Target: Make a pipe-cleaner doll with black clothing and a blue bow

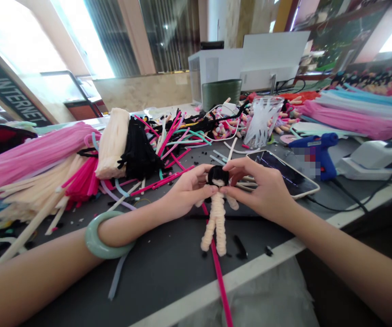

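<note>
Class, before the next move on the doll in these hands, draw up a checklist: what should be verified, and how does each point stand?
1. Left hand supports the doll: ok, fingers at its head.
2. Right hand steadies the other side: ok.
3. Both doll legs present: ok, they hang apart.
4. Space around the legs free: not ok, a bright pink stem passes behind them.
5. Glue gun out of the hands: ok, on the table.
6. Glue gun hot: cannot tell.
</note>
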`<act>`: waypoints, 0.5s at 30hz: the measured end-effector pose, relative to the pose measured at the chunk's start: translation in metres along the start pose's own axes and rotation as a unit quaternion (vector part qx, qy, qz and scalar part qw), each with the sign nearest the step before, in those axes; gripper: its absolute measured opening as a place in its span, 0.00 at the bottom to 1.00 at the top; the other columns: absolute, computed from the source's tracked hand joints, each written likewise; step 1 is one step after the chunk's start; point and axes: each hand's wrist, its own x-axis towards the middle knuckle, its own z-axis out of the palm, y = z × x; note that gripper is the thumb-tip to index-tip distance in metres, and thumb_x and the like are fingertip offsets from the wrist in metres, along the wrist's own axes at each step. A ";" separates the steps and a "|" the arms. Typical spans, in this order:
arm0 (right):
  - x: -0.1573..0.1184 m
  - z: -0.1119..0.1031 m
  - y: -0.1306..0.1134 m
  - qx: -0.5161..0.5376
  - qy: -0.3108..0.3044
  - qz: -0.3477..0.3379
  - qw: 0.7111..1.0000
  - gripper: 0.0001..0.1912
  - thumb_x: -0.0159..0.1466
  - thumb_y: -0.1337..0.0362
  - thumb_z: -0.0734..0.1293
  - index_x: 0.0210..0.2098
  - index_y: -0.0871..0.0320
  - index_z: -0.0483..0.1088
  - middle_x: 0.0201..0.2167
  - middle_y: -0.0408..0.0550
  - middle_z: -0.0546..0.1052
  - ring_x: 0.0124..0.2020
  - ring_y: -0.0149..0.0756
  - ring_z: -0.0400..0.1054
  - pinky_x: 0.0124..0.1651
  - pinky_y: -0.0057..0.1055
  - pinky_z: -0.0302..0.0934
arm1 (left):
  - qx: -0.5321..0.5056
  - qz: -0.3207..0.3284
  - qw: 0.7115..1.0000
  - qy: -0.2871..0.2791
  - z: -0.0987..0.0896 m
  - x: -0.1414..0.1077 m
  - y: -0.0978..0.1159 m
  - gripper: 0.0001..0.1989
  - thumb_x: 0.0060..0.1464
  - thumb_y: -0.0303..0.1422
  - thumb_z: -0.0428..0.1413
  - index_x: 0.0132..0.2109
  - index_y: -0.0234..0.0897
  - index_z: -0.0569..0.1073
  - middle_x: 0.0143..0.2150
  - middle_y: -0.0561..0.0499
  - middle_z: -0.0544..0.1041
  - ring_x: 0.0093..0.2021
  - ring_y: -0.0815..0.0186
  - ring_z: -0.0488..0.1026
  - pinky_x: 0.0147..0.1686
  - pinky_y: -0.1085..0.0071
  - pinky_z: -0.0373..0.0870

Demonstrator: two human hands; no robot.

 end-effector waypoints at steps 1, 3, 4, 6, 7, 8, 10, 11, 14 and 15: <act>0.000 0.000 0.000 0.003 0.002 0.002 1.000 0.17 0.56 0.63 0.72 0.43 0.54 0.66 0.32 0.41 0.76 0.29 0.31 0.72 0.37 0.28 0.66 | 0.002 0.007 1.000 0.000 0.000 0.000 0.000 0.17 0.51 0.32 0.61 0.47 0.34 0.68 0.36 0.50 0.73 0.34 0.69 0.73 0.32 0.75 0.68; 0.000 0.000 0.000 0.021 0.004 0.007 1.000 0.19 0.56 0.62 0.73 0.44 0.54 0.65 0.32 0.41 0.77 0.29 0.31 0.72 0.37 0.28 0.66 | 0.016 0.036 0.999 0.003 0.000 -0.001 0.001 0.16 0.51 0.31 0.61 0.47 0.35 0.69 0.38 0.50 0.75 0.36 0.69 0.73 0.37 0.74 0.69; 0.000 0.000 0.000 0.034 0.004 0.009 0.999 0.20 0.56 0.61 0.73 0.44 0.54 0.64 0.32 0.41 0.77 0.29 0.31 0.72 0.38 0.28 0.66 | 0.030 0.058 0.998 0.010 0.000 -0.002 0.001 0.16 0.51 0.30 0.61 0.47 0.35 0.69 0.39 0.50 0.75 0.38 0.69 0.73 0.38 0.74 0.69; 0.000 0.000 0.000 0.058 0.001 0.012 0.998 0.21 0.56 0.59 0.73 0.45 0.53 0.63 0.32 0.41 0.77 0.29 0.31 0.72 0.38 0.28 0.66 | 0.076 0.124 0.989 0.039 -0.001 -0.004 0.000 0.17 0.52 0.29 0.60 0.49 0.36 0.69 0.41 0.49 0.76 0.41 0.67 0.74 0.41 0.73 0.70; 0.000 0.000 0.000 0.067 0.000 0.014 0.998 0.21 0.56 0.58 0.73 0.45 0.53 0.63 0.32 0.41 0.77 0.29 0.31 0.72 0.38 0.28 0.67 | 0.106 0.162 0.979 0.060 -0.002 -0.005 -0.001 0.17 0.52 0.29 0.59 0.50 0.37 0.69 0.43 0.48 0.76 0.43 0.66 0.74 0.42 0.71 0.70; 0.000 0.000 0.000 0.072 -0.001 0.015 0.997 0.21 0.56 0.58 0.73 0.45 0.53 0.62 0.31 0.41 0.76 0.29 0.31 0.71 0.38 0.29 0.67 | 0.137 0.199 0.967 0.083 -0.002 -0.006 -0.001 0.19 0.52 0.29 0.59 0.52 0.38 0.69 0.45 0.48 0.75 0.44 0.65 0.73 0.43 0.70 0.70; -0.001 0.000 0.000 0.075 -0.002 0.018 0.997 0.21 0.56 0.57 0.73 0.45 0.53 0.62 0.31 0.41 0.76 0.29 0.31 0.71 0.38 0.29 0.67 | 0.193 0.263 0.936 0.129 -0.002 -0.007 -0.002 0.20 0.52 0.29 0.59 0.53 0.39 0.68 0.47 0.48 0.74 0.46 0.64 0.73 0.44 0.69 0.70; -0.001 0.000 -0.001 0.073 -0.003 0.019 0.997 0.21 0.56 0.57 0.73 0.45 0.53 0.62 0.31 0.41 0.76 0.30 0.31 0.71 0.38 0.29 0.66 | 0.216 0.289 0.920 0.151 -0.002 -0.008 -0.003 0.21 0.52 0.29 0.59 0.53 0.40 0.68 0.47 0.48 0.74 0.46 0.65 0.72 0.43 0.70 0.70; -0.001 0.000 -0.001 0.067 -0.007 0.022 0.997 0.21 0.56 0.58 0.73 0.45 0.53 0.62 0.31 0.41 0.76 0.30 0.31 0.71 0.38 0.28 0.66 | 0.267 0.334 0.877 0.217 -0.001 -0.010 -0.002 0.21 0.53 0.28 0.58 0.54 0.43 0.66 0.46 0.50 0.72 0.44 0.66 0.72 0.41 0.70 0.69; -0.002 0.000 -0.001 0.067 -0.008 0.023 0.997 0.21 0.56 0.58 0.73 0.44 0.53 0.62 0.31 0.40 0.76 0.30 0.31 0.71 0.38 0.28 0.66 | 0.288 0.342 0.864 0.232 -0.001 -0.010 -0.001 0.22 0.53 0.28 0.58 0.55 0.44 0.66 0.46 0.49 0.71 0.43 0.66 0.71 0.42 0.69 0.68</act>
